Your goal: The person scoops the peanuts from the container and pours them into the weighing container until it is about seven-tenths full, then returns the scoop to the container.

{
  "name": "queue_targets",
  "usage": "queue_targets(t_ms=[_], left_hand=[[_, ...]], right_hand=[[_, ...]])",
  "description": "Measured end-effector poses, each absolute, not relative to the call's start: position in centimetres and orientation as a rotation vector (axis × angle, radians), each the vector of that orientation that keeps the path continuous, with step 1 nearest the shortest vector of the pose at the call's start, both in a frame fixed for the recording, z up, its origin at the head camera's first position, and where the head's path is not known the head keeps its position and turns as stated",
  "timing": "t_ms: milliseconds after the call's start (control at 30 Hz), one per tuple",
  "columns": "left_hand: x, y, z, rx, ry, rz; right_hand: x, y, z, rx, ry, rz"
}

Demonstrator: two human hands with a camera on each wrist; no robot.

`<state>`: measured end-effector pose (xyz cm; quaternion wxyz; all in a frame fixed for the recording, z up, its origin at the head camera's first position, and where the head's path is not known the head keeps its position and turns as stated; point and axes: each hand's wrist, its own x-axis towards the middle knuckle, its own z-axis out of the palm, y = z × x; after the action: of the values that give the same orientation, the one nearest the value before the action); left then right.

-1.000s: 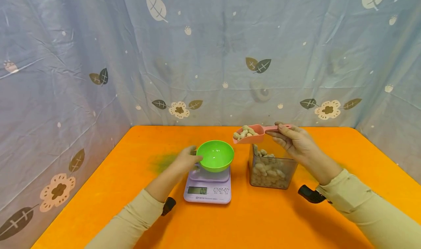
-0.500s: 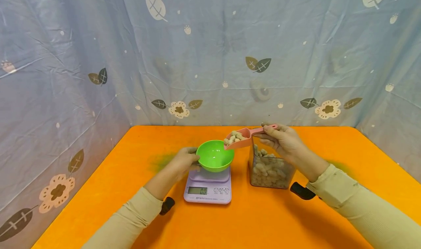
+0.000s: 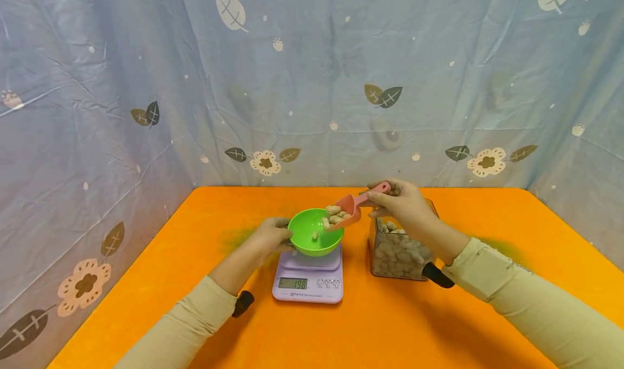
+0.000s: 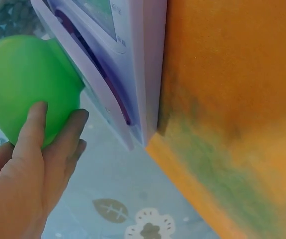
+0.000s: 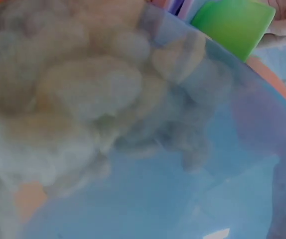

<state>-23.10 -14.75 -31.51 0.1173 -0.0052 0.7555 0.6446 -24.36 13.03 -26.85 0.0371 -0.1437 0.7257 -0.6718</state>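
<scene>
My left hand (image 3: 270, 237) grips the left rim of a green bowl (image 3: 307, 244), with fingers spread along its outer wall in the left wrist view. The bowl overlaps the platform of a lilac kitchen scale (image 3: 308, 289), whose display is lit. With my right hand (image 3: 403, 205) I pinch the handle of a pink scoop (image 3: 352, 206), tipped down over the bowl's right side. Peanuts (image 3: 336, 215) lie at the scoop's mouth, and one peanut (image 3: 314, 235) is inside the bowl. In the right wrist view, peanuts (image 5: 90, 87) show blurred through a clear wall.
A clear square container (image 3: 397, 269) of peanuts stands right of the scale, partly hidden under my right hand and forearm. The orange table (image 3: 361, 331) meets a blue leaf-patterned curtain (image 3: 312, 114) behind and at both sides.
My right hand has moved the scoop left from above the container to the bowl and tilted it down. A peanut has dropped into the bowl. The scale's display has changed from 0.0.
</scene>
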Motion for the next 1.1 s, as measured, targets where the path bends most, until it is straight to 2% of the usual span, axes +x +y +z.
queue_targets(t_ms=[233, 467, 800, 1100], left_hand=[[-23.1, -14.8, -31.5, -0.013, 2.208, 1.896], [-22.6, -15.3, -31.0, 0.046, 2.289, 1.882], [-21.2, -15.4, -28.9, 0.099, 2.493, 1.952], [-20.0, -11.4, -27.6, 0.184, 2.292, 2.063]], right_hand=[[-23.7, 13.6, -25.7, -0.663, 2.377, -2.054], [-23.6, 16.7, -25.2, -0.758, 1.951, -2.428], [-23.3, 22.3, -23.8, -0.684, 1.628, -2.548], [-23.6, 26.1, -22.4, -0.385, 2.13, -2.128]])
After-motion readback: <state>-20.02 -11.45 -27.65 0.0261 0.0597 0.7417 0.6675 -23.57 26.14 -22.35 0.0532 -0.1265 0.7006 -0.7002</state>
